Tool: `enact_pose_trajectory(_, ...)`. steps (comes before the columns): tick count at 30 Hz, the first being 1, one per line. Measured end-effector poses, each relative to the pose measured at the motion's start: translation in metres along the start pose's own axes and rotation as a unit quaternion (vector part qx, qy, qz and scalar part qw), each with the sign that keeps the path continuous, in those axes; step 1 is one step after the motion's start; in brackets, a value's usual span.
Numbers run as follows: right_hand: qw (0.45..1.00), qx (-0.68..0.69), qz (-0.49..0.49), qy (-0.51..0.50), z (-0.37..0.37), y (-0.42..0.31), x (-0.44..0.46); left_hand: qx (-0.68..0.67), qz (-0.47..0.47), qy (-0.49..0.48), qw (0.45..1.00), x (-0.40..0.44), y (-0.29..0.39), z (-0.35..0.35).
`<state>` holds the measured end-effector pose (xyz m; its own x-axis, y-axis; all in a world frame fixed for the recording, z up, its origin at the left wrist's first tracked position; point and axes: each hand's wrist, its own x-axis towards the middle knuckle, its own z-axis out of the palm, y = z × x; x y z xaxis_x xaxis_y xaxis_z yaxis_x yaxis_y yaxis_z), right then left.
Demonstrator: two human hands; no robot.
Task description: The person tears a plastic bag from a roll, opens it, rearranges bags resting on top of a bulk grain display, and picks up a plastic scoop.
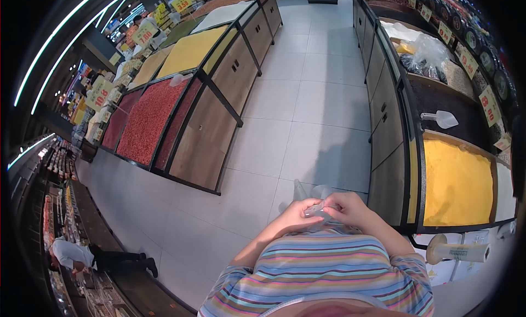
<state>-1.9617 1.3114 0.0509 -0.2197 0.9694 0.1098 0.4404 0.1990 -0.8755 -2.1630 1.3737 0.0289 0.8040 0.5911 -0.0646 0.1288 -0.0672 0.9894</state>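
Observation:
Both hands meet in front of the striped shirt, low in the middle of the view. My left hand [302,213] has its fingers closed on a clear plastic bag [315,209]. From the other side my right hand [345,208] pinches the same bag, its thumb and fingers near the bag's upper part. Loose, see-through plastic spreads beyond the hands over the floor. Whether anything lies inside the bag cannot be made out.
At left stands a bin of red goods [148,122], with a yellow bin [192,51] behind. At right are a yellow bin [457,180], a clear scoop [440,119] and a bag roll [460,252]. A person [74,255] bends at a far-left shelf.

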Motion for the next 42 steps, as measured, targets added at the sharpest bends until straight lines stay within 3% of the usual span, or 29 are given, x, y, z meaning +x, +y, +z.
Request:
enact_pose_trajectory(4,0.999,-0.016,-0.032,-0.020,-0.011,0.006,0.021,-0.050,-0.061,0.001,0.997,0.017,-0.002,-0.006)
enact_pose_trajectory(7,0.998,-0.027,-0.025,-0.044,-0.030,0.014,0.041,0.042,-0.156,0.026,0.987,0.039,0.000,-0.014)
enact_pose_trajectory(10,0.997,-0.038,-0.043,-0.050,-0.054,0.032,0.064,0.051,-0.092,0.069,0.992,0.065,-0.016,-0.017)
enact_pose_trajectory(18,0.986,-0.019,-0.162,-0.025,-0.135,0.068,0.142,0.098,-0.097,0.141,0.980,0.164,0.004,-0.032)
enact_pose_trajectory(22,0.989,-0.017,-0.146,-0.019,-0.180,0.086,0.170,0.127,-0.144,0.145,0.971,0.210,0.014,-0.044)
enact_pose_trajectory(25,0.988,-0.014,-0.156,0.001,-0.202,0.107,0.186,0.102,-0.109,0.169,0.974,0.237,0.017,-0.043)
enact_pose_trajectory(33,0.980,-0.042,-0.183,0.060,-0.239,0.142,0.206,0.086,-0.121,0.134,0.980,0.286,0.008,-0.042)
enact_pose_trajectory(42,0.990,-0.021,-0.105,0.096,-0.261,0.154,0.211,0.119,-0.070,0.057,0.989,0.333,0.006,-0.062)
